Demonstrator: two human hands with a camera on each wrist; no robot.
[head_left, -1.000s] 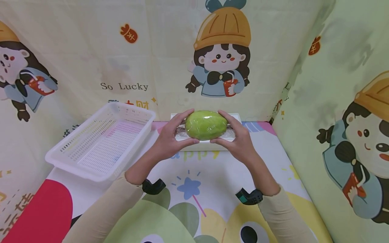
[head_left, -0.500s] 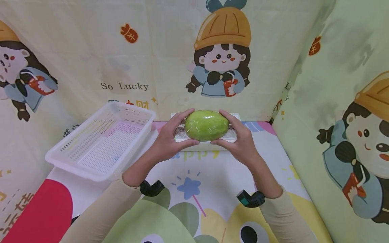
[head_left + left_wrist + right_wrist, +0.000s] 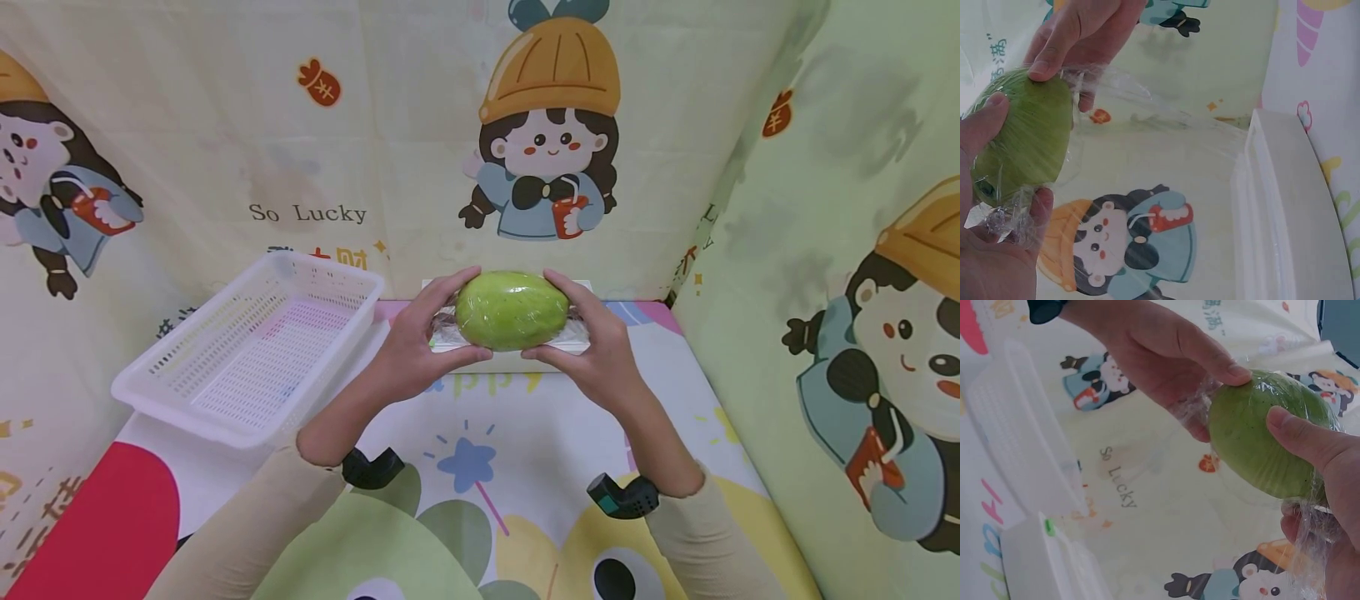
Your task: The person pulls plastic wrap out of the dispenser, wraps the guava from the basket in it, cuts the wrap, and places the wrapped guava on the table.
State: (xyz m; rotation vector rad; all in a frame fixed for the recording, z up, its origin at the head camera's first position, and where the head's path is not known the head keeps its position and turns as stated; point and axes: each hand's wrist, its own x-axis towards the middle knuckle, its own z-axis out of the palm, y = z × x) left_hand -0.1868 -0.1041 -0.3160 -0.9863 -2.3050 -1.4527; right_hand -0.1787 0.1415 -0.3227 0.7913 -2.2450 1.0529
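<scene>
Between my two hands is a large green oval fruit (image 3: 512, 311), covered in shiny cling film (image 3: 1141, 94). My left hand (image 3: 415, 342) grips its left end, thumb below and fingers above in the head view. At the other end, my right hand (image 3: 596, 346) holds it the same way. The left wrist view shows both thumbs pressed on the fruit (image 3: 1029, 134) and bunched film by the lower hand. From the fruit, clear film runs to a long white box (image 3: 1297, 200), which stands behind the hands in the head view, partly hidden.
A white perforated plastic basket (image 3: 247, 417) stands on the left of the table. Patterned cloth walls rise behind and at the right. The table (image 3: 555, 442) has a printed cover. Black wrist cameras (image 3: 622, 495) sit on both forearms.
The fruit looks slightly larger and reaches a little further right. My right hand and forearm have shifted slightly right, my left forearm slightly left. Both hands keep their hold.
</scene>
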